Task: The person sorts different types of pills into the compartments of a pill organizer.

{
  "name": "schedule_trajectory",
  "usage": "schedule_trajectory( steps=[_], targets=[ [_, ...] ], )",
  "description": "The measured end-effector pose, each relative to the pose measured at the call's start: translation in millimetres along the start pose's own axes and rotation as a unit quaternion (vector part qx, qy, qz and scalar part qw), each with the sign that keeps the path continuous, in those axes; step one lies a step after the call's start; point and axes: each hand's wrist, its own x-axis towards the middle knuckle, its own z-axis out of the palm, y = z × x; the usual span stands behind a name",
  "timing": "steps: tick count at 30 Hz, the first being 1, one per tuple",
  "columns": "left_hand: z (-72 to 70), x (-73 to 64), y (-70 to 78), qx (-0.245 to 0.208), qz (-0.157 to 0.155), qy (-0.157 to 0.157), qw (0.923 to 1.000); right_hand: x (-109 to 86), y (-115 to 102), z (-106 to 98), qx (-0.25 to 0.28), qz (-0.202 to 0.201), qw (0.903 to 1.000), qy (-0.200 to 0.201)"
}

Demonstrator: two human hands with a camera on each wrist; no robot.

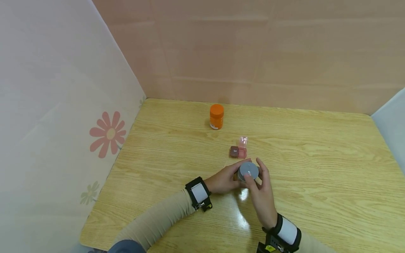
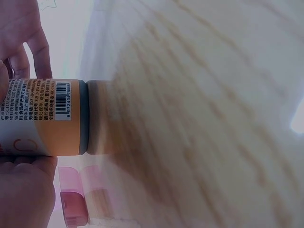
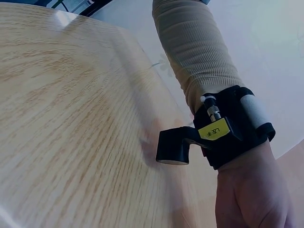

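A bottle [image 2: 61, 135] with a grey lid [image 1: 250, 169] and an orange and white label with a barcode stands upright on the table between both hands. My left hand [image 1: 223, 180] grips its side, thumb nearer me and fingers on the far side. With the thumb on the lid's near edge and other fingers at the right, my right hand [image 1: 263, 196] holds the lid. Just beyond the bottle lies a small pink case [image 1: 242, 152] with its clear flap raised, beside a dark brown cube [image 1: 234, 151].
An orange bottle [image 1: 216, 116] with an orange lid stands farther back, near the pinkish back wall [image 1: 253, 52]. A white wall with flower prints [image 1: 107, 134] borders the wood-grain table [image 1: 316, 168] on the left. Black wrist straps [image 1: 198, 192] with small cameras circle both wrists.
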Motion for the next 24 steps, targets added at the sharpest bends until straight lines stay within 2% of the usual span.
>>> schedule_trajectory(
  steps=[7,13,18,24],
  targets=[
    [-0.2,0.5,-1.9,0.002,0.004,-0.005,1.0000,-0.5,6.8,3.7,0.008,-0.034,0.9991,0.025],
    [0.0,0.3,-1.8,-0.001,0.003,-0.001,1.0000,-0.7,8.3,3.0,0.002,-0.044,0.9988,0.018],
    [0.3,0.6,-1.9,0.002,0.015,0.002,0.9999,-1.8,3.9,1.7,-0.006,-0.030,0.9995,0.004],
    [0.2,0.9,-2.3,0.009,0.030,0.002,0.9995,-2.2,0.1,-0.7,0.009,-0.008,0.9998,-0.013]
  ],
)
